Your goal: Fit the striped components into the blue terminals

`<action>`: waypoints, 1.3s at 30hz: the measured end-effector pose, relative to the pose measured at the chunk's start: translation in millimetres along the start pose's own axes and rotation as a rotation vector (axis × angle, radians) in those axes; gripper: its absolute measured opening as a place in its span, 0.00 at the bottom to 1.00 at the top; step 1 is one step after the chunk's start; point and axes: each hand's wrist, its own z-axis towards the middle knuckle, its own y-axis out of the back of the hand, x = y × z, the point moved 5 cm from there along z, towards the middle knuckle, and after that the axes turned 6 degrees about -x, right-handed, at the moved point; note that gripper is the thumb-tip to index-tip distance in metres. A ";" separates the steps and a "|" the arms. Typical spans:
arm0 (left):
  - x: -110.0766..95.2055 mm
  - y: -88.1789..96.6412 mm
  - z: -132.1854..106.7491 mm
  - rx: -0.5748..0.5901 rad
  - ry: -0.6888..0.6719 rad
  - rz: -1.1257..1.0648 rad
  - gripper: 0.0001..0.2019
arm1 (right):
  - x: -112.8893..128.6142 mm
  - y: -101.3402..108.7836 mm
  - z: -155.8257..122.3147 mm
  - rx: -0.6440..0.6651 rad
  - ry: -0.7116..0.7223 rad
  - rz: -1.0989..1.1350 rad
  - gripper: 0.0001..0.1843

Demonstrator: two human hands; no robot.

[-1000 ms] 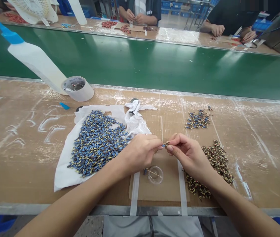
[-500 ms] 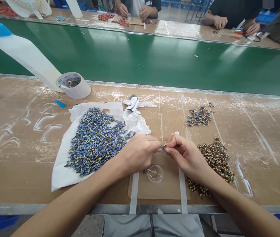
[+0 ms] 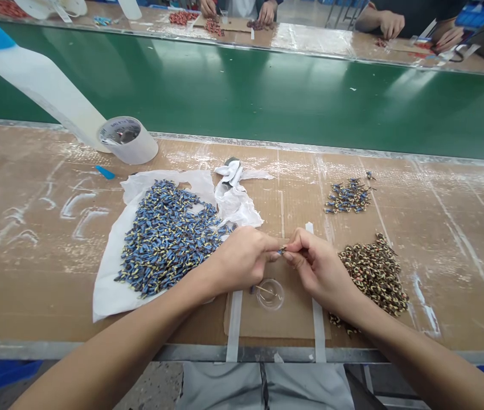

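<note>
My left hand [image 3: 246, 257] and my right hand [image 3: 316, 265] meet over a taped cardboard piece [image 3: 282, 327], fingertips pinched together on one small blue-and-dark piece [image 3: 282, 250]. Its exact shape is too small to make out. Just below them stands a small clear cup [image 3: 270, 294] with a thin wooden stick in it. Left of my left hand, a heap of small blue, yellow and black pieces [image 3: 169, 239] lies on white paper [image 3: 109, 285]. Partly behind my right hand is a heap of brown-and-cream curved pieces [image 3: 376, 276]. Beyond it lies a smaller group of blue-and-cream pieces [image 3: 348, 195].
A roll of tape [image 3: 128, 139] and a white bottle with blue tip [image 3: 45, 85] stand at the left. Crumpled white tissue [image 3: 236, 196] lies mid-table. A green conveyor belt [image 3: 242, 91] runs behind; across it, other people's hands [image 3: 389, 24] work among red pieces.
The view has shifted slightly. Both my hands stay together on the small piece, with the left fingers a little changed in pose. Across the belt, a co-worker's hands have moved apart.
</note>
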 end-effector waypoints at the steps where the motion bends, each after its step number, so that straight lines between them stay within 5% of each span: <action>1: 0.5 -0.8 0.1 0.009 0.005 -0.003 0.10 | -0.4 -0.6 -0.4 0.002 0.003 -0.008 0.09; 7: 2.5 -2.3 1.0 0.049 0.021 -0.018 0.09 | -4.5 0.9 2.6 0.017 -0.036 0.000 0.08; 16: 5.8 3.3 3.9 0.055 0.052 -0.129 0.13 | -18.0 0.0 6.9 0.077 -0.399 0.490 0.10; 28: 8.6 0.0 1.3 0.027 0.038 -0.148 0.13 | -22.7 1.6 6.4 0.062 -0.488 0.540 0.12; 39: 8.8 -6.8 1.2 -0.042 0.027 -0.019 0.10 | -23.6 -3.9 2.2 0.062 -0.343 0.410 0.10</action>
